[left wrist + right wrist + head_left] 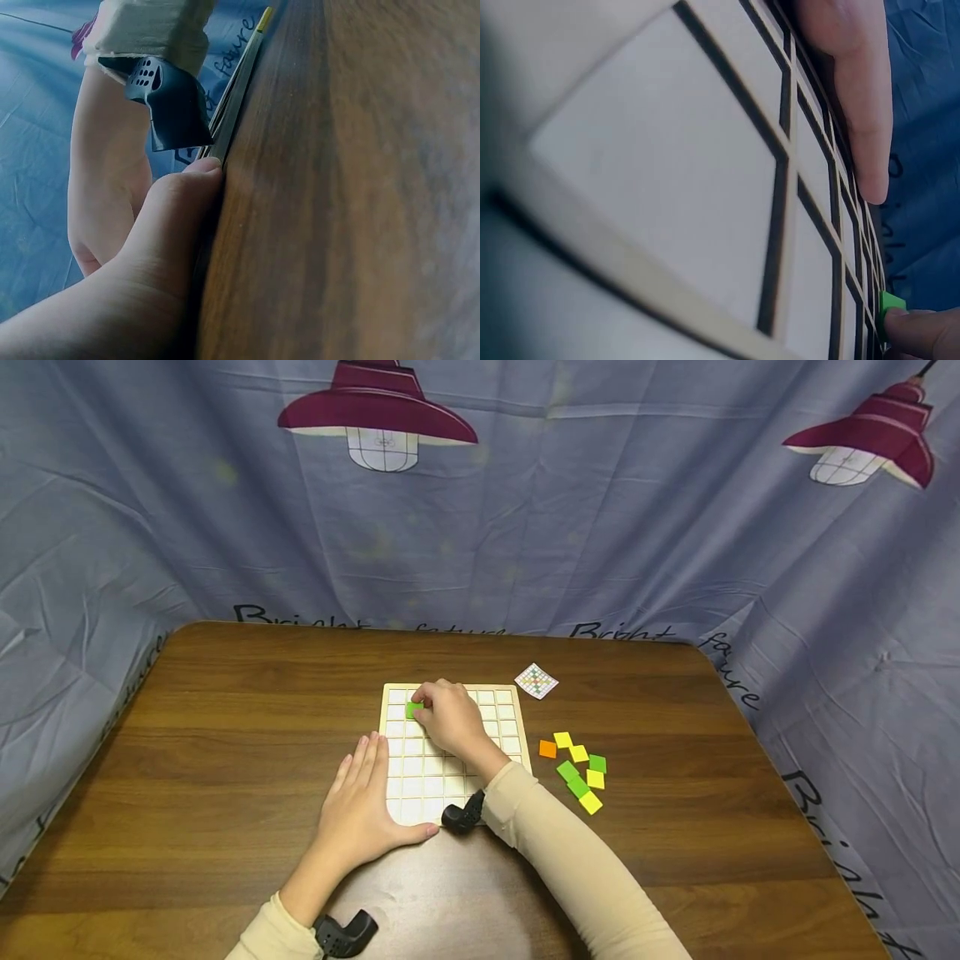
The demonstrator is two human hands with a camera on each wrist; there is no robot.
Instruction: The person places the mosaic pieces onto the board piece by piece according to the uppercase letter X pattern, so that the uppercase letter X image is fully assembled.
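A light wooden grid board (pixel 413 787) with white squares lies on the table. My right hand (pixel 454 720) reaches over it and pinches a green square tile (pixel 413 711) between thumb and fingers, at a cell near the board's far left corner. In the right wrist view the green tile (pixel 890 302) shows at the fingertips, low over the far cells. My left hand (pixel 358 817) lies flat beside the board, straight fingers along its left edge and thumb at the near edge. The left wrist view shows that thumb (pixel 176 214) against the board's side.
Right of the board lie several loose tiles: an orange tile (pixel 548 749), yellow ones such as the yellow tile (pixel 591 802), and green ones such as the green tile (pixel 597 764). A small printed pattern card (pixel 536 681) rests behind them. A curtain (pixel 480 543) surrounds the brown table (pixel 247 735).
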